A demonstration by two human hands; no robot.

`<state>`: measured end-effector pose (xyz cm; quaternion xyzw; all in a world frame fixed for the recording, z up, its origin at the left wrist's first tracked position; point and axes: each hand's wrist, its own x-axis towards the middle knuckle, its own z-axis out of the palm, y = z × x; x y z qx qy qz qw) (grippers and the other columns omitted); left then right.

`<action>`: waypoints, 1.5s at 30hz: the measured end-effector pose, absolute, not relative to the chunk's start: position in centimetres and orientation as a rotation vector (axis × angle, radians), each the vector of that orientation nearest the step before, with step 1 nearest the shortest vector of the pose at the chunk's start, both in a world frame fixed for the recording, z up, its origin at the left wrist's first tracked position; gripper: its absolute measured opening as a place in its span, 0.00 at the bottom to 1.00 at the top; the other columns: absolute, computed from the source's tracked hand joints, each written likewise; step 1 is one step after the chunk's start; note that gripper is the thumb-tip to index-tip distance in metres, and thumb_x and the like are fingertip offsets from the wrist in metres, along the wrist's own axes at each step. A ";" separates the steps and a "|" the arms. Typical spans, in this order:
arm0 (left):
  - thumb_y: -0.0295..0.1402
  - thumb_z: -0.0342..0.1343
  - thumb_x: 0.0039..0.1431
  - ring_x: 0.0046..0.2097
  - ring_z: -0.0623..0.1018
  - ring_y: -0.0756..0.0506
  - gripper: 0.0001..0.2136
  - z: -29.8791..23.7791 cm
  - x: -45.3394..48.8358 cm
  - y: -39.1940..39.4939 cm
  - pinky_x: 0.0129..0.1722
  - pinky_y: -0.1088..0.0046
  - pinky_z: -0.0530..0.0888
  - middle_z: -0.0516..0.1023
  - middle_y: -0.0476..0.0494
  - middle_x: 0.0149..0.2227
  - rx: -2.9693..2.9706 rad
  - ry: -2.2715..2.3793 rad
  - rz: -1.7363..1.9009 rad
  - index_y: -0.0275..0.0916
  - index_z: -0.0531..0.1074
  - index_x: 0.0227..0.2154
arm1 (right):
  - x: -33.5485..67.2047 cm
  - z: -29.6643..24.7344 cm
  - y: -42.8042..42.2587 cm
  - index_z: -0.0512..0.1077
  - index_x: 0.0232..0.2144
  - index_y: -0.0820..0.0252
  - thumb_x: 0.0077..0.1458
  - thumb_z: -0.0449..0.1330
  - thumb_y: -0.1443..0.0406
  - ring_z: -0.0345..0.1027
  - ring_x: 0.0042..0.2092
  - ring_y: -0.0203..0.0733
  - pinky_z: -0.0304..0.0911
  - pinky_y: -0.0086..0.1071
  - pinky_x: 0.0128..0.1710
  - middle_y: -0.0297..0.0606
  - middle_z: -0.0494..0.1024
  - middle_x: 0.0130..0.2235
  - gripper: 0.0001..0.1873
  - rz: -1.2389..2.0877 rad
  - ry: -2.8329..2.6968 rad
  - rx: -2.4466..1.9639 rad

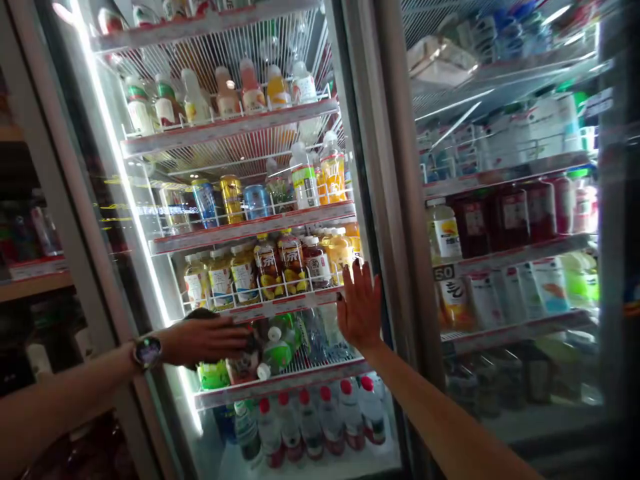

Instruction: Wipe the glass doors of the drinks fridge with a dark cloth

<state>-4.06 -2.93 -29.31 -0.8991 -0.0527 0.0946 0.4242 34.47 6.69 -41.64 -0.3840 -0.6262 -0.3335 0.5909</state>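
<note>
My left hand point(207, 340), with a watch point(147, 351) on the wrist, reaches into an open drinks fridge at the fourth shelf point(280, 383). Its fingers are stretched out flat and touch a bottle point(244, 363) among green-capped bottles point(275, 347), some lying on their sides. My right hand point(359, 310) is open with fingers spread upward, held flat at the right side of the same fridge bay, beside the centre post point(395, 200). It holds nothing. Just above both hands stands a row of yellow-labelled tea bottles point(265, 267).
The fridge door point(75, 200) stands swung open on the left. Red-capped water bottles point(320, 420) fill the bottom shelf. Cans point(233, 197) and juice bottles line the upper shelves. A second, closed fridge point(510, 220) with dark red bottles and cartons is on the right.
</note>
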 end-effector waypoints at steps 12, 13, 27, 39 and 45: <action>0.34 0.55 0.63 0.77 0.44 0.36 0.33 -29.7 4.5 1.0 0.74 0.44 0.55 0.43 0.43 0.77 -1.768 -0.726 -0.602 0.44 0.57 0.71 | 34.7 -42.2 7.4 0.39 0.76 0.53 0.68 0.47 0.65 0.38 0.77 0.58 0.42 0.63 0.73 0.42 0.44 0.77 0.39 -0.859 -1.390 -0.882; 0.34 0.55 0.63 0.77 0.45 0.36 0.33 -33.6 3.9 0.8 0.74 0.46 0.57 0.46 0.43 0.76 -1.848 -0.647 -0.460 0.44 0.57 0.71 | 34.7 -42.1 7.4 0.38 0.76 0.53 0.68 0.47 0.64 0.38 0.77 0.58 0.42 0.63 0.73 0.42 0.43 0.77 0.39 -0.860 -1.386 -0.887; 0.35 0.48 0.69 0.75 0.56 0.41 0.24 -17.7 -3.0 -1.5 0.76 0.46 0.48 0.62 0.46 0.72 -1.823 -0.739 -0.534 0.45 0.65 0.67 | 34.8 -42.3 7.1 0.38 0.76 0.54 0.68 0.48 0.64 0.39 0.77 0.60 0.43 0.65 0.73 0.44 0.44 0.77 0.40 -0.862 -1.394 -0.886; 0.34 0.57 0.61 0.75 0.57 0.44 0.33 -43.7 -5.6 -2.0 0.72 0.63 0.62 0.59 0.49 0.73 -2.096 -0.342 0.013 0.48 0.60 0.70 | 34.9 -42.3 7.3 0.40 0.76 0.55 0.68 0.48 0.64 0.40 0.77 0.62 0.44 0.68 0.71 0.44 0.44 0.77 0.39 -0.865 -1.389 -0.862; 0.34 0.54 0.63 0.73 0.61 0.44 0.29 -29.2 -9.5 -2.6 0.75 0.58 0.53 0.66 0.48 0.70 -2.220 -0.444 0.141 0.51 0.64 0.67 | 34.9 -42.4 7.2 0.39 0.76 0.55 0.68 0.49 0.64 0.40 0.77 0.60 0.44 0.65 0.72 0.45 0.45 0.77 0.40 -0.862 -1.421 -0.841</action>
